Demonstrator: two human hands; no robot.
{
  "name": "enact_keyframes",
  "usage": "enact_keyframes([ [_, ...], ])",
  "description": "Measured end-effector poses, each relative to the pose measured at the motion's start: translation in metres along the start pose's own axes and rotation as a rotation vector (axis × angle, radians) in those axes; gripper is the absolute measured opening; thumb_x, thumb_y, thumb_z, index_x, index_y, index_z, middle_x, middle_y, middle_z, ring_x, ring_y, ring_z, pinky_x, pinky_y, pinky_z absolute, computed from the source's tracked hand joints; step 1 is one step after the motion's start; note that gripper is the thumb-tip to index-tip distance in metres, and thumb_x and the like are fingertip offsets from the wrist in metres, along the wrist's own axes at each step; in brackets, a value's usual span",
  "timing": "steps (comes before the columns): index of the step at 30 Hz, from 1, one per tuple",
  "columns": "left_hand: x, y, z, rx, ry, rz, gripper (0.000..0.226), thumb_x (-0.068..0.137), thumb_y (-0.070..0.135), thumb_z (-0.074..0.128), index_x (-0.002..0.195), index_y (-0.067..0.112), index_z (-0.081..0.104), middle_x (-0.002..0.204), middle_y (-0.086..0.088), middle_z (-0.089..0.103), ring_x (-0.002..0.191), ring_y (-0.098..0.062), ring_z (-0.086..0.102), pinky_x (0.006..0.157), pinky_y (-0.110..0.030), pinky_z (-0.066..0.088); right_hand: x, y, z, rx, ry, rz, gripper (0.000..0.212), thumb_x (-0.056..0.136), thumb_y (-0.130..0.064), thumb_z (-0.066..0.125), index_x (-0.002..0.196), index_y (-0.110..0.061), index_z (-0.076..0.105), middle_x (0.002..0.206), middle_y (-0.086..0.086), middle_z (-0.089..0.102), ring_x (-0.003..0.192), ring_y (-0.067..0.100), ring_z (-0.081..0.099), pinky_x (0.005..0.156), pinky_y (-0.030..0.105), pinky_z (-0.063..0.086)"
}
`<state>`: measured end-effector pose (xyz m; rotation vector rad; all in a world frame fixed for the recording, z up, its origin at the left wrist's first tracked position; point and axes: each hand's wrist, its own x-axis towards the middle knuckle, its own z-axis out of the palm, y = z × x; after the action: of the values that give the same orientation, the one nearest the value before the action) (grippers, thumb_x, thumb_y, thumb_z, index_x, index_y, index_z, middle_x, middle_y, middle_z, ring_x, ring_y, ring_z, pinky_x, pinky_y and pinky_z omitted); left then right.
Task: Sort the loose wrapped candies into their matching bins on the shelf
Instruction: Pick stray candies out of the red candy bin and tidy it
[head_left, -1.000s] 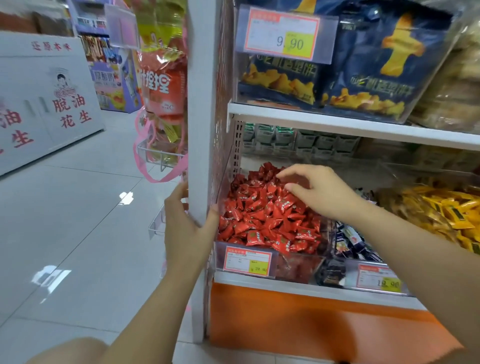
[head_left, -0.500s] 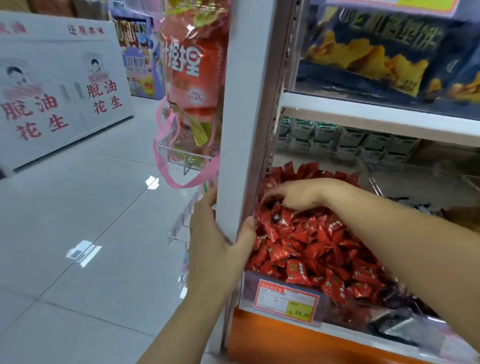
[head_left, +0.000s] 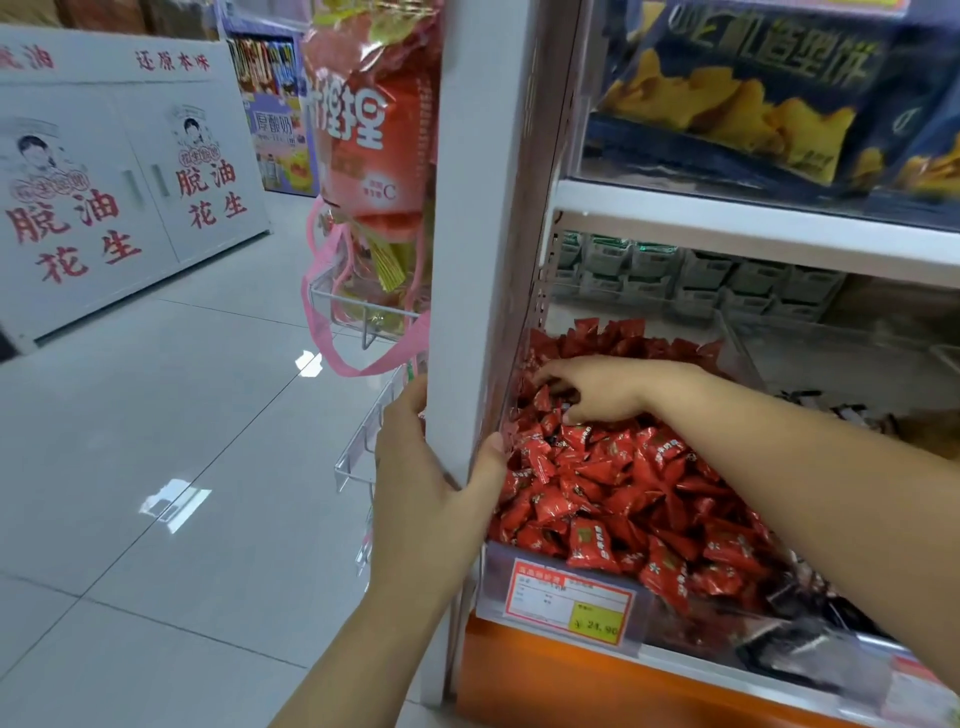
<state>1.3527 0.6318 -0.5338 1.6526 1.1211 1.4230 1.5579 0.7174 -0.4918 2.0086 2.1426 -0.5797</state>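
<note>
Head view, left hand (head_left: 426, 493) gripping post (head_left: 483, 208), right hand (head_left: 602, 387) (perhaps pinching) among red candies (head_left: 623, 493)

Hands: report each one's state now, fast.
Left hand: grips the white shelf post.
Right hand: fingers curled into the red candies; whether it holds one cannot be told.

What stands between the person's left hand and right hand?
In the head view, the white shelf upright: the left hand grips it, and the right hand is among the red candies beyond it.

Red candies (head_left: 613, 488); white post (head_left: 483, 208); orange base (head_left: 545, 675).
</note>
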Motion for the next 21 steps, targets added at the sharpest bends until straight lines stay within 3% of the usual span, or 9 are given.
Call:
enact_keyframes([
  [5,0.001,-0.001,-0.002,0.016,-0.013,0.008,0.048,0.072,0.046,0.058,0.110,0.063,0.032,0.113,0.027,0.051,0.109,0.004,0.051,0.081,-0.008,0.042,0.009,-0.009,0.000,-0.091,-0.105,0.013,0.089,0.082,-0.029,0.071,0.150,-0.022,0.013,0.154,0.003,0.027,0.136,0.022,0.034,0.109,0.028,0.029],
  [8,0.002,-0.003,-0.003,0.022,-0.014,0.018,0.048,0.068,0.054,0.053,0.110,0.065,0.031,0.115,0.026,0.050,0.112,0.001,0.051,0.085,-0.014,0.042,0.011,-0.013,0.000,-0.087,-0.089,-0.006,0.087,0.079,-0.029,0.073,0.148,-0.022,0.020,0.148,0.002,0.035,0.129,0.020,0.041,0.102,0.025,0.033],
  [12,0.002,-0.005,-0.003,0.053,-0.024,0.024,0.050,0.070,0.052,0.054,0.111,0.064,0.029,0.115,0.029,0.047,0.112,0.003,0.048,0.085,-0.013,0.040,0.009,-0.013,0.008,-0.073,-0.007,-0.069,0.074,0.078,-0.019,0.072,0.141,-0.019,0.033,0.135,0.003,0.047,0.116,0.018,0.047,0.085,0.017,0.033],
  [21,0.002,-0.004,-0.003,0.045,-0.012,0.025,0.052,0.073,0.038,0.060,0.109,0.064,0.032,0.109,0.037,0.047,0.108,0.009,0.048,0.078,0.002,0.036,0.002,-0.007,0.001,0.051,0.107,-0.138,0.072,0.074,-0.016,0.075,0.137,-0.019,0.038,0.132,0.002,0.049,0.108,0.012,0.047,0.089,0.018,0.036],
])
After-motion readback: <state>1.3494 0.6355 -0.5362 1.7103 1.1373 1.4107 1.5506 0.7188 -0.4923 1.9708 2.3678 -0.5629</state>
